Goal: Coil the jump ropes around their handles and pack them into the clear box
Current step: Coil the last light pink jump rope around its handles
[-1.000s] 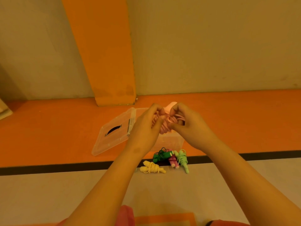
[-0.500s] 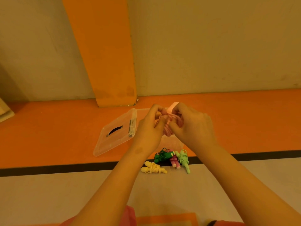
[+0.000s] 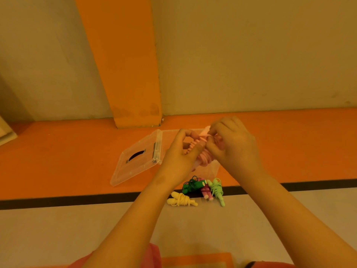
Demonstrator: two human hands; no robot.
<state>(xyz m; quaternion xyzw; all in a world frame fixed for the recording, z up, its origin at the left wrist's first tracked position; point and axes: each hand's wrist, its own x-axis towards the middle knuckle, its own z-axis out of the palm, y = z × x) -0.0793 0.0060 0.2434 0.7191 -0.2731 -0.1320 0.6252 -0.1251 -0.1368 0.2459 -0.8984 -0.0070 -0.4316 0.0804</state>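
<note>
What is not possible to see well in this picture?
Head view only.
Inside of the clear box: hidden behind the left hand and right hand.
Loose end of the pink jump rope: covered by both hands.
Magenta jump rope: partly behind the dark green jump rope, too small.

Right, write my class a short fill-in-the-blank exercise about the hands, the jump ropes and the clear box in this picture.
1. The left hand and right hand together hold a ____ jump rope.
2. The lid lies to the ____ of the clear box.
3. ____ coiled ropes lie on the floor in front of the box.
4. The leftmost rope of these is ____.

Missing words: pink; left; four; yellow.
</note>
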